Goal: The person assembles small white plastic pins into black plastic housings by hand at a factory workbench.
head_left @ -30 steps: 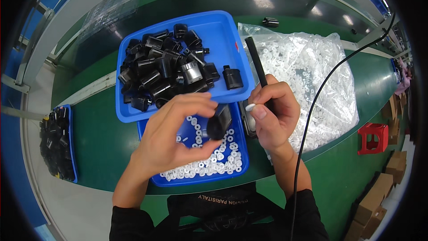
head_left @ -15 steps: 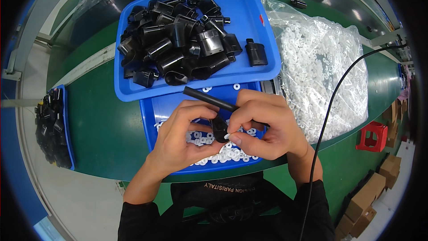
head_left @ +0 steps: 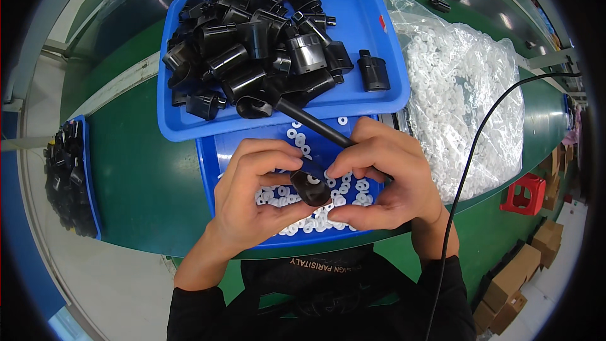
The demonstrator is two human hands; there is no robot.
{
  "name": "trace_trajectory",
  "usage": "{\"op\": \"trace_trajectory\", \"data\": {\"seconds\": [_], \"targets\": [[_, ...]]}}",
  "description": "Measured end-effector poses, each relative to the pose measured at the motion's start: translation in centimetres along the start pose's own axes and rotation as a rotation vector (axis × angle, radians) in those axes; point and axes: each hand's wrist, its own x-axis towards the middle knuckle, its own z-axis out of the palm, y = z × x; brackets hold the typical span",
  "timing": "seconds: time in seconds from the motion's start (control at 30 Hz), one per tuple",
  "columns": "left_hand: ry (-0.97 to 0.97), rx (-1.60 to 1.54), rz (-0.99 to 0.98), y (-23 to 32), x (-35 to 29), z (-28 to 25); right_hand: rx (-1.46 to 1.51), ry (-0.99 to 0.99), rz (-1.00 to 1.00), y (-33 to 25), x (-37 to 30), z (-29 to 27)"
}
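My left hand grips a black plastic housing between thumb and fingers, its hollow mouth turned up toward me. A small white washer shows inside that mouth. Beside it, my right hand keeps a black rod tucked in its curled fingers, the rod slanting up to the left. The right thumb and forefinger are apart, with nothing visible between them. Beneath both hands lies a lower blue tray with many loose white washers, partly hidden by the hands.
An upper blue tray piled with black housings overlaps the lower one. To the right lies a clear bag of white washers, with a black cable crossing in front. Another tray of black parts is at far left.
My right thumb and forefinger have let go of a white washer, which now sits in the housing's mouth. The rod has swung to a steeper slant, and the housing's mouth faces me more.
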Motion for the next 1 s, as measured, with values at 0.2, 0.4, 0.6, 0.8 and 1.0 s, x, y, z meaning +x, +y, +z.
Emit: {"op": "trace_trajectory", "data": {"seconds": [0.2,0.4,0.6,0.8,1.0], "targets": [[0.005,0.043,-0.017,-0.1,-0.2,-0.1,-0.342,0.036,-0.104,0.5,0.0,0.6],[0.026,-0.011,-0.007,0.0,-0.2,0.1,-0.428,0.071,-0.147,0.7,-0.2,0.9],[0.006,0.106,0.067,0.3,-0.4,-0.6,-0.395,0.108,-0.238,0.3,-0.5,0.6],[-0.068,0.226,0.105,0.2,0.3,-0.8,-0.344,0.084,-0.254,0.6,-0.3,0.8],[-0.098,0.232,0.107,0.4,0.6,-1.1,-0.325,0.101,-0.243,0.3,-0.5,1.2]]}}
